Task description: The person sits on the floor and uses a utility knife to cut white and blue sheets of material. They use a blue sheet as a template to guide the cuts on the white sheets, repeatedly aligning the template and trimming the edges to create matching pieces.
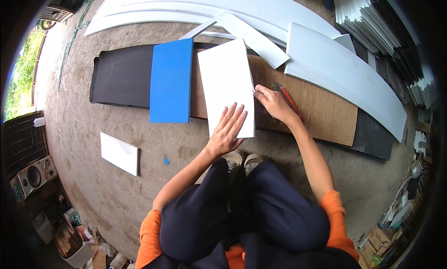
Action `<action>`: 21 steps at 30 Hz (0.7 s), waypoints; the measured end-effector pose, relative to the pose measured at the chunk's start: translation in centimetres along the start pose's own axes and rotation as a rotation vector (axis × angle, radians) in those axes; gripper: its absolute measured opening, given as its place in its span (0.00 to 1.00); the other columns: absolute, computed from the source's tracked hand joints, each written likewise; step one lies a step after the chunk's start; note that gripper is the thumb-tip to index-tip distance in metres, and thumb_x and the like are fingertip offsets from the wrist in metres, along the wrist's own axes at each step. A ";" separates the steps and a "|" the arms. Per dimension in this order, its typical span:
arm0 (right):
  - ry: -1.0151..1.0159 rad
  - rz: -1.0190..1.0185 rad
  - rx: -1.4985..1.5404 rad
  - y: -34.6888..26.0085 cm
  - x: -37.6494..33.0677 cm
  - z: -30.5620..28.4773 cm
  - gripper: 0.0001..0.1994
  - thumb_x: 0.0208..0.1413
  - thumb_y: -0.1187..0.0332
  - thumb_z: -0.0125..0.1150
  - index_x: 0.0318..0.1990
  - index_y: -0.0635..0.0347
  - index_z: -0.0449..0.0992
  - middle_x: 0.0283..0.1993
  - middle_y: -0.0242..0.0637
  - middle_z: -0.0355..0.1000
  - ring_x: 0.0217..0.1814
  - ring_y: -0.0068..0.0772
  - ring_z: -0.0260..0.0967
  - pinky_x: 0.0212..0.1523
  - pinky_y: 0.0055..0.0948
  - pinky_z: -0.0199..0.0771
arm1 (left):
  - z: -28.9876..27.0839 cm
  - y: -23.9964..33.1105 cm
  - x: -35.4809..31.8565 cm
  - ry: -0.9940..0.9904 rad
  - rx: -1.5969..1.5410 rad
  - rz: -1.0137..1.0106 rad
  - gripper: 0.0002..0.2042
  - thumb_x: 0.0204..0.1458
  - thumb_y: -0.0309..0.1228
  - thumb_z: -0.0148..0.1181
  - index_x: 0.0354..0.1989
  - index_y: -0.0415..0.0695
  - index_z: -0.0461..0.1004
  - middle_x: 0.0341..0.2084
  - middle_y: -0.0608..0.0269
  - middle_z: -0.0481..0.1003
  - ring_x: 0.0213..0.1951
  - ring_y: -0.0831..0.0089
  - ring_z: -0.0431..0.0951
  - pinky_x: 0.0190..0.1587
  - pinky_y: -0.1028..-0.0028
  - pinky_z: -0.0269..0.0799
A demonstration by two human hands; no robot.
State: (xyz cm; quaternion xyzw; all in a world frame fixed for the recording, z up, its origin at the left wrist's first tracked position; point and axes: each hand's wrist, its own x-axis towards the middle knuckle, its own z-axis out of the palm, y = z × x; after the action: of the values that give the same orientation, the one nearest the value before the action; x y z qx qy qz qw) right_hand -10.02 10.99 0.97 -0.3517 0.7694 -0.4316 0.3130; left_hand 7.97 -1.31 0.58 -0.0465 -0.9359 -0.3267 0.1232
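Note:
A white foam-like board [226, 78] lies across a brown wooden board [321, 108]. My left hand [228, 129] rests flat near its close end, fingers stretched out. At the board's right edge, my right hand [274, 104] is closed in a pinch; what its fingertips grip is too small to make out. Just right of that hand is a red and black utility knife [289, 100], partly hidden by it and seemingly lying on the brown board. To the left, a blue board [171, 80] lies over a long black sheet [123, 76].
Long white sheets [195, 10] stretch along the far side, with a white strip [253, 38] and a curved-looking white panel [340, 73] nearer. A small white offcut [119, 152] and a blue scrap [166, 161] lie on the concrete floor. Stacked sheets [368, 22] stand far right.

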 end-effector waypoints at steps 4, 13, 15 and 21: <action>0.051 -0.205 -0.196 -0.7 0.1 -0.9 0.08 0.56 0.71 0.47 0.39 0.67 0.67 0.36 0.48 0.68 0.37 0.50 0.68 0.35 0.38 0.67 | -0.4 0.1 0.2 0.086 -0.052 0.023 0.38 0.30 0.25 0.63 0.57 0.36 0.57 0.58 0.48 0.57 0.61 0.52 0.54 0.61 0.56 0.50; 0.153 -0.281 -0.548 -2.0 1.4 -2.4 0.05 0.55 0.73 0.44 0.37 0.60 0.66 0.33 0.40 0.68 0.31 0.49 0.71 0.26 0.41 0.72 | -1.5 -0.9 1.2 0.247 -0.068 0.055 0.32 0.30 0.17 0.58 0.53 0.35 0.63 0.51 0.50 0.67 0.55 0.55 0.65 0.57 0.63 0.61; 0.160 -0.252 -0.547 -1.7 1.6 -2.7 0.05 0.56 0.72 0.44 0.37 0.59 0.67 0.33 0.40 0.69 0.32 0.49 0.71 0.26 0.41 0.73 | -1.6 -0.9 1.1 0.254 -0.073 0.061 0.31 0.31 0.17 0.58 0.52 0.34 0.63 0.50 0.50 0.67 0.55 0.55 0.65 0.57 0.64 0.62; 0.221 -0.129 -0.465 -2.0 2.2 -3.0 0.05 0.56 0.71 0.45 0.37 0.63 0.66 0.36 0.44 0.68 0.37 0.53 0.68 0.32 0.42 0.69 | -1.8 -1.2 0.9 0.250 -0.075 0.069 0.29 0.34 0.19 0.58 0.52 0.34 0.64 0.49 0.50 0.68 0.54 0.56 0.66 0.56 0.64 0.63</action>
State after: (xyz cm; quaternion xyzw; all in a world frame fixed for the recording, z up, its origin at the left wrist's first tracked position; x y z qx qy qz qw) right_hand -13.03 9.77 3.68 -0.4130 0.8535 -0.2982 0.1098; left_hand 7.26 -3.37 1.50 -0.0422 -0.8982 -0.3604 0.2481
